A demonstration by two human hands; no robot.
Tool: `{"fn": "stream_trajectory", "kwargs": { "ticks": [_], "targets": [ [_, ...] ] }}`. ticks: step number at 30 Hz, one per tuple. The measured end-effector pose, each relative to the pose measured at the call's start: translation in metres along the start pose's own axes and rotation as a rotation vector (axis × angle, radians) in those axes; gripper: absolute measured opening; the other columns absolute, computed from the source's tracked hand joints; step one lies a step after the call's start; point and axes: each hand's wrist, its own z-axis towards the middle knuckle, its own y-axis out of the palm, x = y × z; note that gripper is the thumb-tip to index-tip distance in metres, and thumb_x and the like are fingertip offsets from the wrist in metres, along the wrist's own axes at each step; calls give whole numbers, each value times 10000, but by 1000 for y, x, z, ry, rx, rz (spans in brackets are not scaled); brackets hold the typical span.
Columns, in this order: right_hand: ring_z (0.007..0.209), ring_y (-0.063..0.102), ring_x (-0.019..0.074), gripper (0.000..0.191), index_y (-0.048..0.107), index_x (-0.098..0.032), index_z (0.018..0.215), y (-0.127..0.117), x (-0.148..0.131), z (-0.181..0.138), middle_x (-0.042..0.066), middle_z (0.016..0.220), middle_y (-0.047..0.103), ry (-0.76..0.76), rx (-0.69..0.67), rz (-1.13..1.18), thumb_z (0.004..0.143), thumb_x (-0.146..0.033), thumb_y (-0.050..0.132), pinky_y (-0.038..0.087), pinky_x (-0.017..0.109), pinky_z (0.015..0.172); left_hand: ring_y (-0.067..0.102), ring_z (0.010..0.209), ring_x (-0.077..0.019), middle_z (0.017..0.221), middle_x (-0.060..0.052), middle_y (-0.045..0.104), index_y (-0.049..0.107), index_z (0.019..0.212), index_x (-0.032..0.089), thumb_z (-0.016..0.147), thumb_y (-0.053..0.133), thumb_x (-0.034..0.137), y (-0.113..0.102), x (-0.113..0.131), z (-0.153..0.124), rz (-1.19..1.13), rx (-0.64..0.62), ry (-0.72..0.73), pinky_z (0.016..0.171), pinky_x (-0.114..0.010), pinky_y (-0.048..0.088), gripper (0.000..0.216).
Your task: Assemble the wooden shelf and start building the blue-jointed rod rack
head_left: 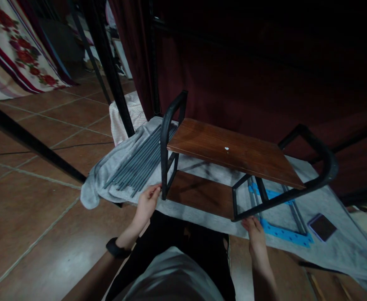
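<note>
Tiled floor point(45, 200), a rack point(233, 150) on grey cloth point(103, 173).
Fingers of the left hand point(146, 204) curl round its post, the right hand point(255, 233) merely touches the rail; it may tip onto the rods point(139, 161).

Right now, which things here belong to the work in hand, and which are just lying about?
In hand:
black rack frame
upper board and lower board fitted in it
left hand at its front leg
right hand at its lower corner

Lying about, untouched:
grey rods
blue strip
phone
floral cloth
grey blanket underneath
</note>
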Motion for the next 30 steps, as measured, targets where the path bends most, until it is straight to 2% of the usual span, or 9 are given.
{"fn": "stream_trajectory", "kwargs": {
  "ticks": [2, 4, 7, 9, 12, 15, 18, 24, 30],
  "targets": [
    [837, 644, 210, 375, 678, -219, 852, -1, -21, 1, 26, 896, 708, -48, 46, 24, 697, -558, 722, 523, 351, 801, 678, 922, -232, 1045, -110, 744, 741, 1067, 168, 874, 592, 464, -2, 24, 6, -50, 55, 37, 832, -364, 542, 383],
    [847, 645, 200, 362, 689, -211, 874, 1, -40, 1, 26, 899, 715, -111, 70, 41, 722, -540, 711, 516, 324, 802, 673, 925, -224, 1021, -96, 737, 743, 1067, 174, 882, 602, 469, -3, 45, 11, -56, 74, 83, 830, -350, 540, 375],
    [890, 654, 202, 390, 712, -199, 912, 5, -53, 1, 43, 949, 732, -150, 97, 47, 732, -545, 699, 514, 314, 823, 668, 924, -221, 973, -86, 729, 748, 1011, 173, 883, 609, 473, -2, 56, 16, -46, 70, 129, 824, -339, 539, 355],
    [896, 660, 211, 405, 712, -201, 906, 8, -48, 1, 46, 959, 735, -123, 102, 59, 706, -553, 709, 523, 328, 825, 670, 935, -225, 999, -95, 732, 744, 1001, 171, 883, 597, 483, 0, 46, 18, -48, 70, 127, 819, -340, 542, 365],
    [845, 656, 215, 393, 694, -220, 853, 9, -20, 3, 29, 888, 726, -40, 64, 60, 645, -552, 731, 538, 355, 793, 678, 928, -243, 991, -110, 746, 745, 943, 171, 843, 599, 498, 3, 14, 16, 1, 64, 83, 835, -367, 542, 372],
    [767, 634, 217, 374, 678, -225, 773, 7, 15, 6, 26, 783, 698, 56, 15, -1, 583, -539, 752, 533, 367, 726, 683, 836, -259, 860, -114, 754, 737, 816, 169, 777, 608, 502, 4, -18, 9, 73, 3, -26, 804, -389, 542, 360],
    [714, 616, 214, 416, 684, -215, 768, 5, 39, 7, 26, 750, 689, 92, 5, -60, 561, -569, 755, 522, 365, 675, 661, 723, -236, 731, -84, 731, 716, 724, 180, 768, 582, 505, 5, -36, 1, 91, -94, -87, 700, -349, 528, 354],
    [590, 569, 184, 432, 639, -230, 710, 4, 41, 9, 4, 637, 654, 97, -21, -85, 554, -614, 760, 480, 326, 549, 572, 567, -174, 569, -22, 628, 670, 628, 192, 762, 575, 482, 5, -39, -2, 90, -128, -87, 553, -275, 448, 334],
    [593, 582, 165, 426, 630, -216, 739, 5, 37, 7, -2, 649, 650, 126, -31, -47, 551, -568, 778, 486, 302, 550, 619, 650, -189, 665, -45, 684, 691, 706, 181, 772, 598, 446, 4, -47, -3, 64, -124, -82, 652, -303, 502, 288]
  ]
}}
